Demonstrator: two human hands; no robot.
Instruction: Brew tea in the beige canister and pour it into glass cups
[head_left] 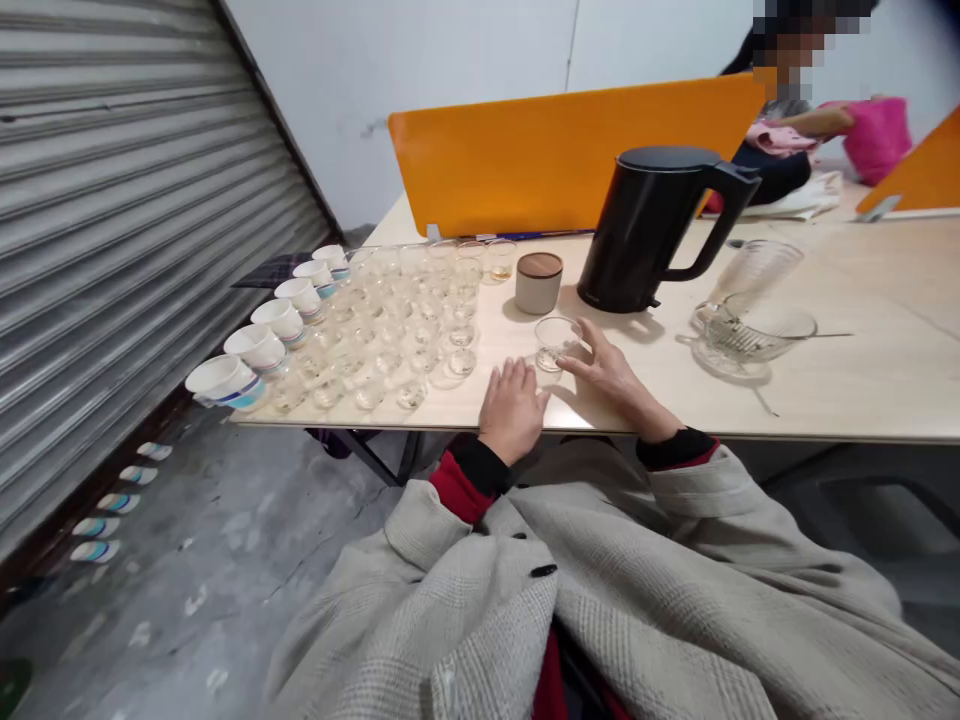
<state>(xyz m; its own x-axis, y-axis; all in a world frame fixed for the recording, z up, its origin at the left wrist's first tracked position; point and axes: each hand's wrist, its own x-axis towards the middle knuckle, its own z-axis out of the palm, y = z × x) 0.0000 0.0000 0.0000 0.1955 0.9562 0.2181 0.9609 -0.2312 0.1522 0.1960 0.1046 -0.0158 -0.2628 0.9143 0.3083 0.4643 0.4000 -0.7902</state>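
My right hand [609, 378] is at the right side of a small clear cup [550, 357] standing on the table, its thumb and fingers curved around the cup's side. Small dark bits show in the bottom of that cup. My left hand [514, 408] lies flat near the table's front edge, fingers stretched out and nothing in it, just left of the cup. Rows of similar clear cups [390, 340] fill the table's left part, some with dark bits inside. Behind the cup in my right hand is a grey canister [538, 288] with a wooden lid.
A black electric kettle [649, 230] stands behind my right hand. Right of it are a clear jug [761, 268] and a clear bowl [765, 340] with dark bits. Paper cups [255, 347] line the left edge. An orange divider [570, 155] stands behind; beyond it sits another person.
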